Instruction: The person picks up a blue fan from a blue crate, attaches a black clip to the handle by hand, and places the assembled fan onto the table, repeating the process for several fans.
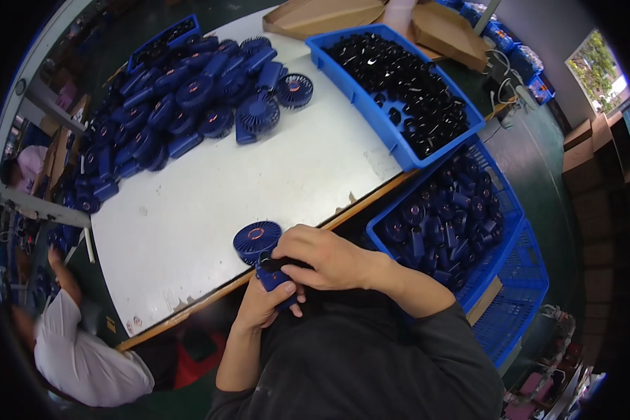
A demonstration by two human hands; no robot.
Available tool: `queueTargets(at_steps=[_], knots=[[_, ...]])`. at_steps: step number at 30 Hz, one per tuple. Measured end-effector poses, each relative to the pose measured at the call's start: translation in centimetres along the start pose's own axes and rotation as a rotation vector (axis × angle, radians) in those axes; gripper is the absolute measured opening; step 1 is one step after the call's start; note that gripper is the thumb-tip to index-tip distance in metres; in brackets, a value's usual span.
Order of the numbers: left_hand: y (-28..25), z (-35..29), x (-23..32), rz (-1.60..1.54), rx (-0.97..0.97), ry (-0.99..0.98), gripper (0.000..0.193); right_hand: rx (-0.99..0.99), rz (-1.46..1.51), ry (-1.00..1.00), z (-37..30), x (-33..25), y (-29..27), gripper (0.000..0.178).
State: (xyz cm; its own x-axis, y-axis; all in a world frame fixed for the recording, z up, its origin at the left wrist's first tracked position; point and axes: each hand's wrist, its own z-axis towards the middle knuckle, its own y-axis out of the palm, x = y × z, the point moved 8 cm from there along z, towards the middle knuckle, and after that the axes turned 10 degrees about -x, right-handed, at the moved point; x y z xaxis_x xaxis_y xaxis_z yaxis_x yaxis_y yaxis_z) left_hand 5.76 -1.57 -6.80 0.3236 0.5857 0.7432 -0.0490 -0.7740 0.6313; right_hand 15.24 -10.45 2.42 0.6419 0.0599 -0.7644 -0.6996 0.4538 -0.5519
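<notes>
A dark blue handheld fan is held at the table's near edge, its round grille pointing away from me. My left hand is closed around its handle. Above the handle, my right hand is closed on a small black part that lies against the fan near its neck. The fingers cover most of that part, so its exact kind does not show.
A heap of blue handheld fans covers the far left of the white table. At the far right, a blue tray holds many glossy black parts. A blue crate of fans stands beside the table. Another person sits at left.
</notes>
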Motion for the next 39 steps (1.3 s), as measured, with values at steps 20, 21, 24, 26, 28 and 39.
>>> queueTargets(at_steps=[20,21,24,26,28,39], knots=[[1.2,-0.1,-0.8,-0.460,0.158,0.213,0.041,-0.025,-0.315,0.159,-0.9,-3.5,3.6,0.065],[0.5,-0.3,-1.7,-0.265,0.201,0.200,0.042,0.052,-0.347,0.163,-1.5,-3.5,3.7,0.066],[3.2,-0.1,1.2,0.861,0.046,0.303,0.065,0.248,-0.091,0.183,-4.2,-1.3,4.1,0.062],[6.7,-0.2,3.5,1.125,0.086,0.431,0.103,0.270,0.344,0.175,-6.5,0.3,5.6,0.055],[8.5,0.4,4.4,1.301,-0.137,0.371,0.110,0.223,1.033,0.393,-10.8,3.3,7.4,0.051],[5.6,0.9,-0.2,1.005,-0.173,0.091,0.064,0.856,-0.058,1.391,-44.6,26.2,-12.4,0.043]])
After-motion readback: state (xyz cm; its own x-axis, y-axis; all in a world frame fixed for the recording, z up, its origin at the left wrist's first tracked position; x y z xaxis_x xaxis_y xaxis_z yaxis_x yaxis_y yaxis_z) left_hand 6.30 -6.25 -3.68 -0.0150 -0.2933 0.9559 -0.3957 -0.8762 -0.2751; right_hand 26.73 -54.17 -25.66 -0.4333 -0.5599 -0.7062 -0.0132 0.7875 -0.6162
